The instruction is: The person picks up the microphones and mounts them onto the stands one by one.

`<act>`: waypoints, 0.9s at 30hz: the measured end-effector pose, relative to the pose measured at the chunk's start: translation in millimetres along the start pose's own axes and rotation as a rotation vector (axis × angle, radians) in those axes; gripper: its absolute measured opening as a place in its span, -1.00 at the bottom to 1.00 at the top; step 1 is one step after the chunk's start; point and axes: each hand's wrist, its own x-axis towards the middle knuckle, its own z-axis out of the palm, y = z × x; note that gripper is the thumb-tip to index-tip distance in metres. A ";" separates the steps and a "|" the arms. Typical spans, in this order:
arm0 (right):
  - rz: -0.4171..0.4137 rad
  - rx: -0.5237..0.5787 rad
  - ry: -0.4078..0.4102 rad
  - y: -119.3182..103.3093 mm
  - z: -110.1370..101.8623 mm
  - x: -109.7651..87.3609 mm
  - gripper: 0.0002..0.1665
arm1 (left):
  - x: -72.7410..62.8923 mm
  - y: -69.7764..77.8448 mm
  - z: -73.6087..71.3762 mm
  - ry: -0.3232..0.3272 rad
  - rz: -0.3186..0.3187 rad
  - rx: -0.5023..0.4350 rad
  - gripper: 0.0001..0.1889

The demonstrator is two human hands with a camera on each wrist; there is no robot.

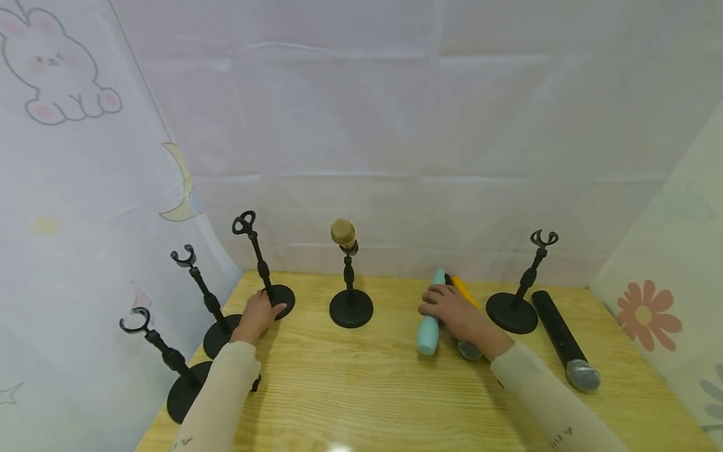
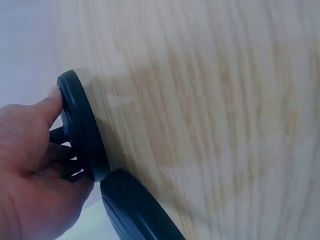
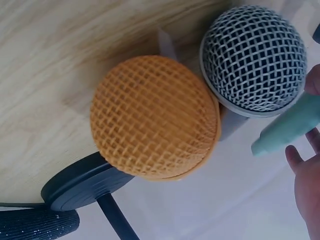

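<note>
At the back left, my left hand (image 1: 258, 317) grips the round black base of a microphone stand (image 1: 262, 269); the left wrist view shows the thumb on the rim of that base (image 2: 85, 127). My right hand (image 1: 456, 314) holds a teal, microphone-shaped piece (image 1: 428, 336) with its thicker end toward me. Beside it on the table lie an orange microphone (image 3: 155, 117) and one with a silver mesh head (image 3: 254, 60). In the head view the right hand covers most of these two. Between the hands, a gold microphone (image 1: 343, 232) sits in a stand's clip.
Two more stands, a middle one (image 1: 210, 302) and a front one (image 1: 174, 361), line the table's left edge. On the right are another stand (image 1: 528, 276) and a black microphone (image 1: 559, 329). A dark object (image 1: 256, 383) peeks from behind the left sleeve. Curtains surround the wooden table (image 1: 361, 389).
</note>
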 end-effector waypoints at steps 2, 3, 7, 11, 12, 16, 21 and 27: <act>0.000 -0.002 0.032 -1.2 -1.7 0.1 -0.50 | -0.8 1.4 1.5 -0.002 -0.002 -0.009 -0.19; 0.002 0.006 0.047 -1.8 -2.7 0.2 -0.49 | -1.8 2.1 2.1 -0.001 -0.001 -0.008 -0.19; 0.012 0.043 0.112 -3.3 -6.0 -0.2 -0.45 | -6.0 3.9 4.9 0.004 0.001 -0.031 -0.18; 0.001 0.059 0.183 -4.5 -9.4 -0.6 -0.48 | -11.2 6.3 6.0 0.022 0.019 -0.035 -0.20; -0.006 0.065 0.201 -4.9 -10.3 -0.5 -0.48 | -13.1 7.4 5.9 0.024 0.021 -0.037 -0.20; -0.018 0.095 0.247 -7.1 -14.3 -0.1 -0.43 | -17.6 10.0 7.6 0.024 0.038 -0.035 -0.20; 0.007 0.148 0.261 -12.7 -18.8 -1.1 -0.38 | -26.3 14.8 10.5 0.008 0.061 -0.049 -0.20; 0.069 0.188 0.283 -21.2 -21.6 -2.4 -0.42 | -40.7 22.2 10.1 -0.036 0.103 -0.068 -0.23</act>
